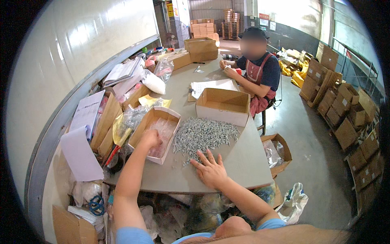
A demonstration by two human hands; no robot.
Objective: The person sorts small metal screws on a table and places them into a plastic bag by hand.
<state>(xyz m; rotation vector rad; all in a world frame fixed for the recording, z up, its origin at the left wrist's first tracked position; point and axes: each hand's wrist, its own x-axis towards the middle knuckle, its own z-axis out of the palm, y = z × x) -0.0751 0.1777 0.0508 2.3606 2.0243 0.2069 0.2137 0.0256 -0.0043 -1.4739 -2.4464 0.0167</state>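
Note:
My left hand (150, 139) reaches into a white-sided cardboard box (175, 115) that holds clear plastic bags (161, 129). Its fingers are curled down against the bags, and whatever lies between the fingertips is hidden. Flat on the table (239, 173), my right hand (212, 171) is open, its fingers spread at the near edge of a heap of small silvery screws (205, 134). A second open cardboard box (222, 106) stands just behind the heap, and I see no contents in it.
Across the table, a person in a red apron (255, 70) handles something small. Papers (213, 86) lie beside them. Boxes, papers and bags crowd the left side, with a red-handled tool (113, 155). A carton (280, 156) with plastic bags stands by the right edge.

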